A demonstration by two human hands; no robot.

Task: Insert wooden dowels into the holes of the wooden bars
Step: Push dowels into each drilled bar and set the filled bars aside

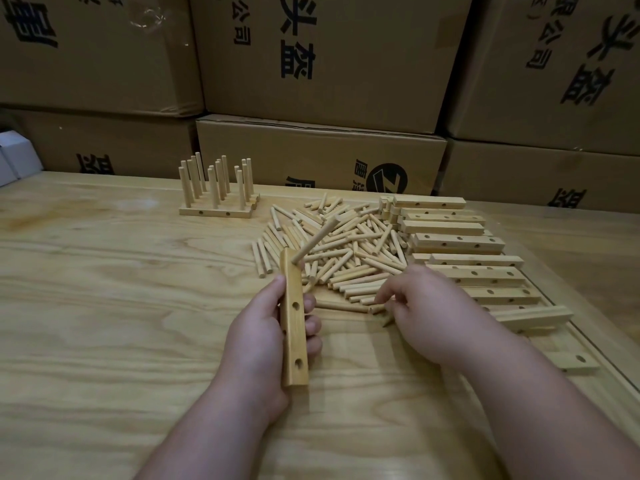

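My left hand (258, 344) grips a wooden bar (293, 327) that points away from me, its holes facing right. One dowel (316, 244) sticks out of the bar's far hole, slanting up to the right. My right hand (429, 310) rests at the near edge of the loose dowel pile (332, 251), fingers pinched on a dowel (388, 320) whose tip pokes out below them. Several empty bars (460, 242) are stacked to the right of the pile.
Finished bars with upright dowels (216, 188) stand at the back left of the wooden table (121, 306). Stacked cardboard boxes (322, 150) wall off the far side. A single bar (576, 362) lies at the right edge.
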